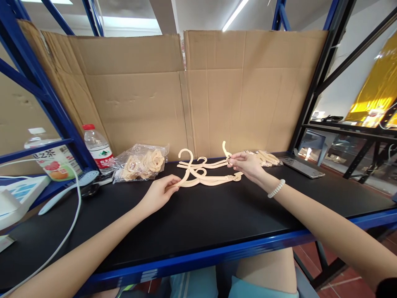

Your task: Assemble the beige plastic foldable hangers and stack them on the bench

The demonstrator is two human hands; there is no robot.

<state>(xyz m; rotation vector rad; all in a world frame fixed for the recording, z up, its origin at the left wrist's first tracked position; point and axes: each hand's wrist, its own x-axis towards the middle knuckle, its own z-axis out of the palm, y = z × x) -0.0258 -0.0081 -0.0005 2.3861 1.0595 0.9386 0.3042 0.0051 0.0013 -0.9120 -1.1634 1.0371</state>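
My left hand [161, 191] is closed in a pinch on the lower end of a beige hanger [187, 171], whose curved hook points up. My right hand [246, 164] pinches a small curved beige plastic piece [226, 150], which sticks up above the fingertips. Between my hands, more beige hangers [214, 180] lie overlapping on the black tabletop [198, 219]. Where one hanger ends and another begins is hard to make out.
A clear bag of beige parts [144, 163] lies left, beside a red-capped bottle [98, 147] and a pale blue brush [70, 188]. More bagged beige parts [266, 158] and a phone [302, 166] lie right. Cardboard [139, 103] stands behind; a white cable [77, 203] crosses the left side.
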